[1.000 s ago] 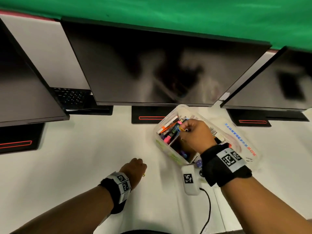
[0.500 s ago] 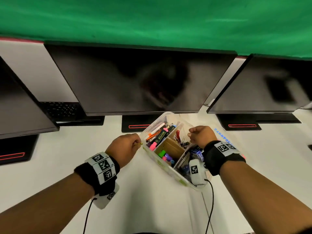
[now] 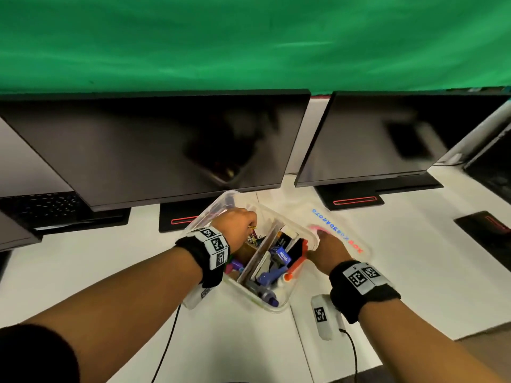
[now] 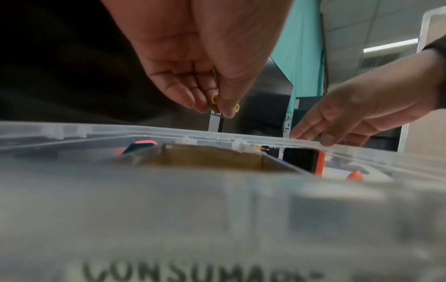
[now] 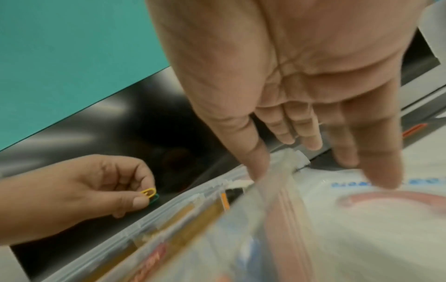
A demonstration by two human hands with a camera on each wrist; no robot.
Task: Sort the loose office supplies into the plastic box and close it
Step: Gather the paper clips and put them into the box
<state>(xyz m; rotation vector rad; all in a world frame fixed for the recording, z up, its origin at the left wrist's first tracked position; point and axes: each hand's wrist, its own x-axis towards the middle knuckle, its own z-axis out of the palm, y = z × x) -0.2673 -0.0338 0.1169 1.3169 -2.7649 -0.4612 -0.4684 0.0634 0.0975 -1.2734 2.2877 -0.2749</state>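
A clear plastic box [image 3: 266, 306] sits open on the white desk, with markers, a cardboard divider [image 3: 260, 257] and other small supplies inside. My left hand [image 3: 250, 226] hovers over its far left part and pinches yellow and green paper clips [image 4: 213, 104] between thumb and fingertips; the clips [image 5: 149, 192] also show in the right wrist view. My right hand [image 3: 318, 240] rests with straight fingers at the box's right rim [image 4: 265, 140], its thumb [image 5: 259, 166] on the rim. The clear lid [image 3: 349, 230], lettered in blue and red, lies flat beside the box under those fingers [image 5: 383, 171].
Two dark monitors [image 3: 154, 150] [image 3: 387, 139] stand just behind the box, their bases [image 3: 177, 219] on the desk. A black keyboard [image 3: 47, 208] lies at the far left. Cables [image 3: 166, 346] trail from both wrists toward the desk's front edge.
My left hand lifted off the desk left of the box and came over it with the clips. My right hand left the box's inside and went to its right rim.
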